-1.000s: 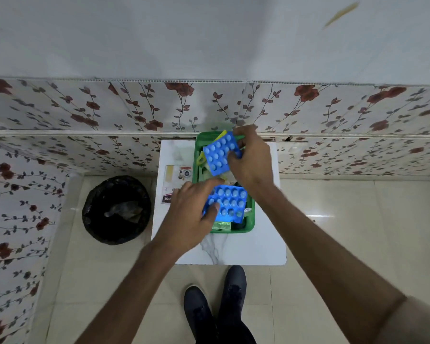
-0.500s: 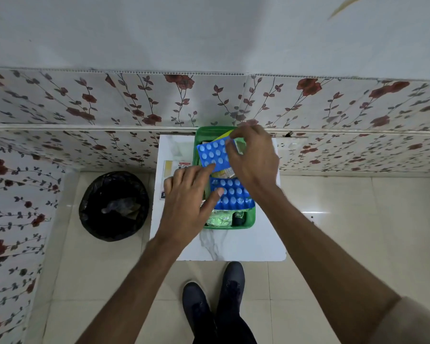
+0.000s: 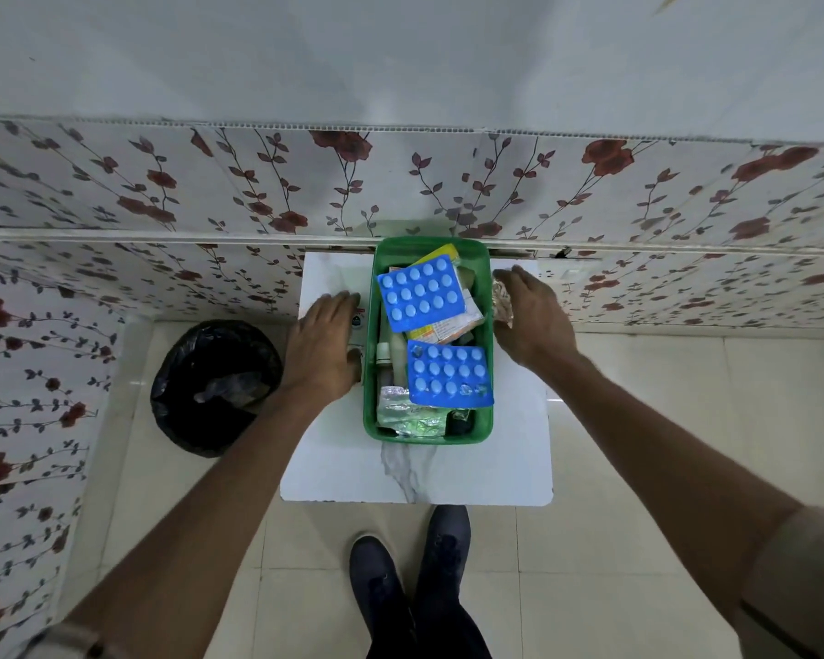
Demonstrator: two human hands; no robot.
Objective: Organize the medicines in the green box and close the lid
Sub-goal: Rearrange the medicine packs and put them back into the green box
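Observation:
The green box (image 3: 370, 354) stands lidless on the small white table (image 3: 448, 473). Two blue blister packs lie on top inside it: one tilted at the far end (image 3: 419, 293), one flat nearer me (image 3: 449, 374). Under them are an orange-and-white carton (image 3: 443, 329), a small white bottle (image 3: 383, 351) and a silvery-green strip (image 3: 410, 417). My left hand (image 3: 322, 347) rests palm down left of the box, over a white printed packet (image 3: 357, 321). My right hand (image 3: 531, 316) hovers right of the box, fingers apart over a shiny foil strip (image 3: 502, 302). No lid is in view.
A bin lined with a black bag (image 3: 215, 385) stands on the tiled floor left of the table. The floral-patterned wall (image 3: 258, 192) runs right behind the table. My dark shoes (image 3: 415, 577) are at the table's front edge.
Both hands let go of the blue blister packs, which now lie in the box. My left hand moved out to the left, my right hand out to the right.

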